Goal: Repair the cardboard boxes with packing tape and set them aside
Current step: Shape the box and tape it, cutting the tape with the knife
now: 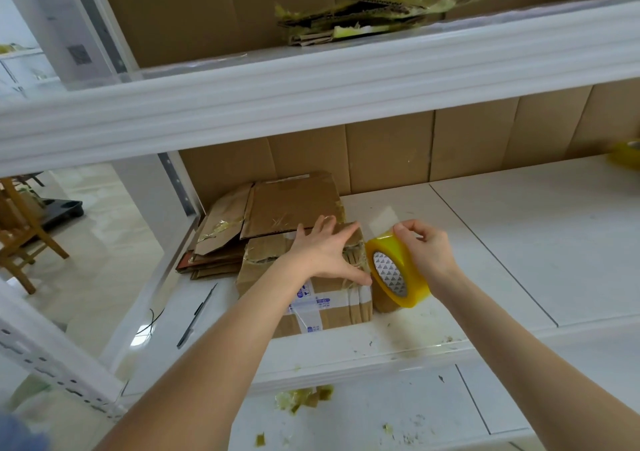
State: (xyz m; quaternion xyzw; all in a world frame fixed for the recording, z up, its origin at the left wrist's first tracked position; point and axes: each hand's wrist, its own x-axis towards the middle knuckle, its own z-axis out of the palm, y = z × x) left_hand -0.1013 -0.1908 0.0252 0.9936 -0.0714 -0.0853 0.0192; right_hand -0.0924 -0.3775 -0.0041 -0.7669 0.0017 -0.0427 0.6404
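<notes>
a brown corrugated cardboard box [322, 307] sits near the front edge of the middle shelf [519, 243], toward its left end, its top crumpled and torn, with shreds of old clear tape along the seam and a white printed label stuck across its front face. the left hand [325, 251] lies flat on the box's top with fingers straight and spread, grasping nothing, just pressing the flaps down; the thumb reaches the box's right edge. the right hand [427, 251] grasps a roll of packing tape [394, 270], fingers curled over its glossy yellowish outer band, the roll standing on edge and touching the box's right side, its cardboard core printed with small grey triangles. a short clear strip of tape [381, 220] rises from the roll beside the fingertips. behind the box, against the shelf's back left corner, lies a loose stack of flattened cardboard pieces [242, 229], creased and patched with wrinkled tape. a slim dark pen [197, 315] lies near the shelf's left front edge. the shelf is smooth white board, speckled with small scraps, and brown cardboard sheets [415, 149] line its back. on the upper shelf [311, 80] rests a heap of torn cardboard and crinkled tape [363, 14]. crumpled yellowish tape bits [304, 397] lie on the lower shelf [381, 416].
</notes>
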